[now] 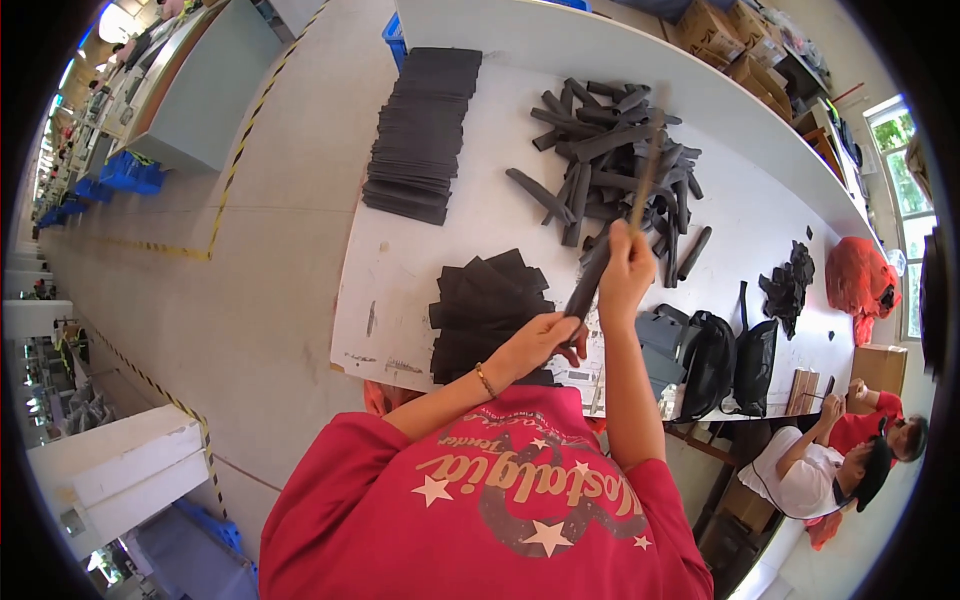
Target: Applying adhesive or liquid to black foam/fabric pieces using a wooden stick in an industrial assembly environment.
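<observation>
A dark fabric tube [588,285] slants between my two hands above the white table. My left hand [545,345] is closed around its lower end. Higher up, my right hand [627,270] grips a thin tan stick [648,170], blurred by motion, which points up and away; whether its lower end sits inside the tube is hidden. Beyond my hands lies a loose heap of similar dark tubes [620,150]. Left of my left hand is a spread pile of flat black fabric pieces [490,300]. A long overlapping row of flat black pieces [425,130] lies farther off.
Black bags [708,360] and a crumpled black bundle [790,285] lie on the table's right, near a red bag [858,280]. A raised white board [600,30] borders the far side. Two people [825,450] sit at the right. Cardboard boxes [710,30] stand behind.
</observation>
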